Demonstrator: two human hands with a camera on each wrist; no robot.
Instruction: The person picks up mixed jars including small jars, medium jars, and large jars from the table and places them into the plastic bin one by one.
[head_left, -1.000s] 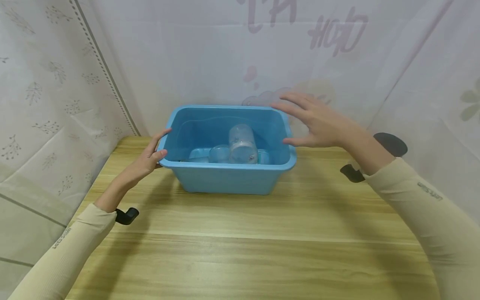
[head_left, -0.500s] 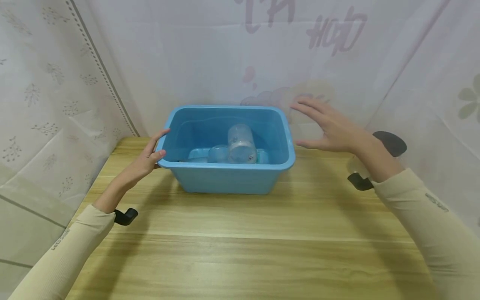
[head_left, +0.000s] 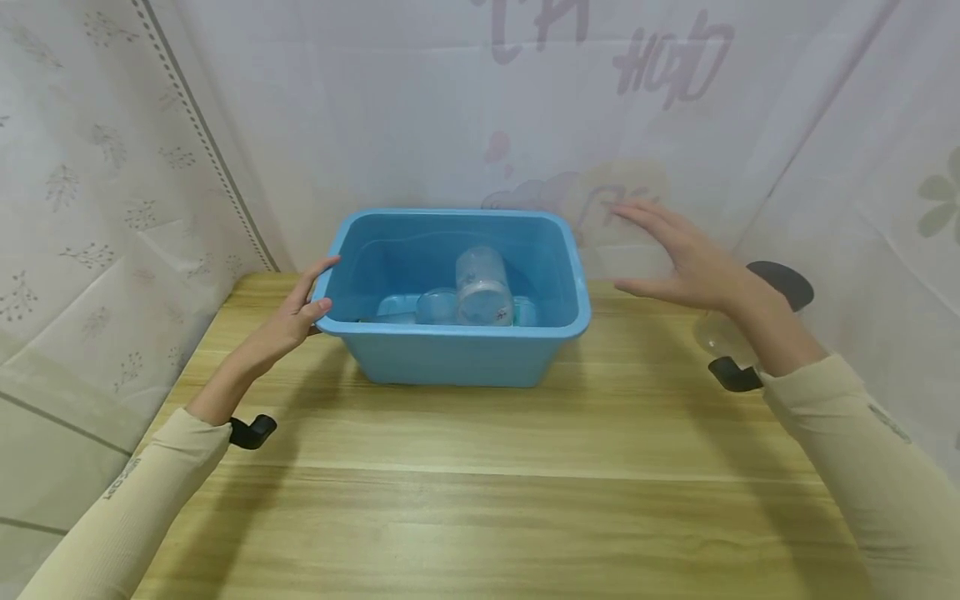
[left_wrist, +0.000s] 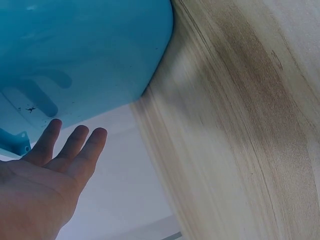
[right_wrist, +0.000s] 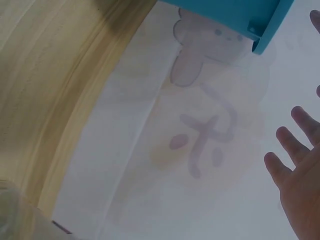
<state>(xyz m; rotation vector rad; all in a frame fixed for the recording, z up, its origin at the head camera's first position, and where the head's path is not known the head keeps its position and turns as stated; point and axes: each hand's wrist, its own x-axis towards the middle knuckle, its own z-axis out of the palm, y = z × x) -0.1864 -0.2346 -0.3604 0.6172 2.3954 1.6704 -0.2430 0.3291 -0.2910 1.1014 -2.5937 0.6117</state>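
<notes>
A blue plastic tub (head_left: pixel 450 358) stands on the wooden table. Inside it a clear jar (head_left: pixel 483 287) lies tilted, with a clear round container (head_left: pixel 437 307) to its left. My left hand (head_left: pixel 288 321) holds the tub's left rim, thumb and index finger over the edge. Below that rim, in the left wrist view, the other fingers (left_wrist: pixel 82 150) extend beside the outer wall. My right hand (head_left: pixel 686 258) hovers to the right of the tub, apart from it, fingers and thumb spread with nothing between them. In the right wrist view its fingers (right_wrist: pixel 285 145) are straight.
A clear rounded container (head_left: pixel 718 335) stands on the table by the right forearm, partly hidden. Patterned white cloth (head_left: pixel 375 108) hangs behind and at both sides. The wooden table (head_left: pixel 480 500) extends in front of the tub.
My right hand has moved right, away from the tub's right rim, revealing more of the clear container behind the forearm. The left hand and the tub have stayed put.
</notes>
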